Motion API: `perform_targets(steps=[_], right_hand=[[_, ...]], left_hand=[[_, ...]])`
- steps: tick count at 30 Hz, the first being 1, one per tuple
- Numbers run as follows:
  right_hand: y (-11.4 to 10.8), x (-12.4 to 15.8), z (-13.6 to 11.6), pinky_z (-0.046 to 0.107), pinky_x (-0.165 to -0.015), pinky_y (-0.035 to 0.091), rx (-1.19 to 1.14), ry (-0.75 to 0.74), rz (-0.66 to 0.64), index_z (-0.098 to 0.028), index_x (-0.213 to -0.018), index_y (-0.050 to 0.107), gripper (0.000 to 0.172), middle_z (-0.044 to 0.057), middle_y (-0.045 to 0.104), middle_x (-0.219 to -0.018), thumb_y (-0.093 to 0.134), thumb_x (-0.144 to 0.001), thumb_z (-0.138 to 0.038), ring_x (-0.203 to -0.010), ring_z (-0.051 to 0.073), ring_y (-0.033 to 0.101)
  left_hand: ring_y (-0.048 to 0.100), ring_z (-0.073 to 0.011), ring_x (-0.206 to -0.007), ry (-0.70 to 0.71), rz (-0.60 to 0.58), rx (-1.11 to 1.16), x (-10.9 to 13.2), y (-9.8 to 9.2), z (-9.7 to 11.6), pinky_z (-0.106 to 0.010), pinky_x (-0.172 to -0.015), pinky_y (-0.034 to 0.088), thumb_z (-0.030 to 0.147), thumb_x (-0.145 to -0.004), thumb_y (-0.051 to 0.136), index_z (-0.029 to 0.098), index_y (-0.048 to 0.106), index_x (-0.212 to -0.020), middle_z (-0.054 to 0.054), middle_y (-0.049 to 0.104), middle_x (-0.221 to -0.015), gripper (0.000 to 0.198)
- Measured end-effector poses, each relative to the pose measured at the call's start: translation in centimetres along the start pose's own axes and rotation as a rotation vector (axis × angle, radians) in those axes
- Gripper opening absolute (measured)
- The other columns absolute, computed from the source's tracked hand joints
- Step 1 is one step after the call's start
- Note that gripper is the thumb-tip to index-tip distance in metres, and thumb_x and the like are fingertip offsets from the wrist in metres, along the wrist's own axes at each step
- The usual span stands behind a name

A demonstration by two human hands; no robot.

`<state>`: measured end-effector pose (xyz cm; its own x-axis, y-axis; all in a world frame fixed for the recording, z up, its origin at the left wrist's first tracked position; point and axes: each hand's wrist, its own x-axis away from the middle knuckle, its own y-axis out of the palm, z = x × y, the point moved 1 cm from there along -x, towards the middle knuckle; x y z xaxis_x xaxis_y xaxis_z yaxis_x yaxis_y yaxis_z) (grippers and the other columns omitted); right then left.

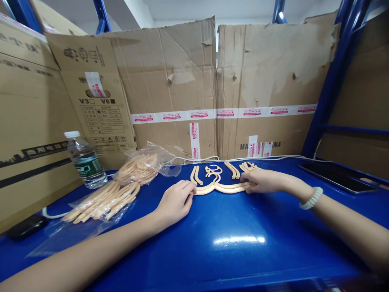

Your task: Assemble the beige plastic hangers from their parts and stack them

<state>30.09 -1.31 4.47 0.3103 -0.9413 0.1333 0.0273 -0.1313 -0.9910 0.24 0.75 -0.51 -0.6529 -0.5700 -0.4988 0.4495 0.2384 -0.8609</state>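
Observation:
Several beige curved plastic strips (223, 187) lie in a wavy line on the blue shelf (231, 239). My left hand (176, 200) has its fingers curled and pinches the left end of that line. My right hand (263, 180), with a white bead bracelet on its wrist, pinches the right end. Behind the line lie more loose pieces: a pair of short curved strips (195, 174), a looped piece (213, 170), another pair of curved strips (233, 169) and a small cluster of strips (247, 166) by my right fingers.
Two clear bags of the same beige strips (106, 198) (139, 167) lie at the left, beside a water bottle (85, 160). A black device (26, 226) sits at the far left, a dark tablet (337, 175) at the right. Cardboard boxes (212, 89) wall the back; a white cable (273, 158) runs along them.

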Motion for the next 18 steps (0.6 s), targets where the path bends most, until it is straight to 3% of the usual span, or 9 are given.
perform_targets(steps=[18], right_hand=[[0.01,0.04,-0.09,0.027,-0.056,0.034,-0.022,0.015,-0.025,-0.018,-0.104,0.062,0.027,0.004,0.063,-0.074,0.056,-0.079,-0.025,-0.070,0.021,0.060]], left_hand=[[0.057,-0.0199,-0.089,-0.014,-0.009,-0.005,0.01,0.06,-0.04,-0.033,-0.079,0.046,0.006,-0.082,0.045,0.022,0.054,-0.089,-0.003,0.061,-0.092,0.019]])
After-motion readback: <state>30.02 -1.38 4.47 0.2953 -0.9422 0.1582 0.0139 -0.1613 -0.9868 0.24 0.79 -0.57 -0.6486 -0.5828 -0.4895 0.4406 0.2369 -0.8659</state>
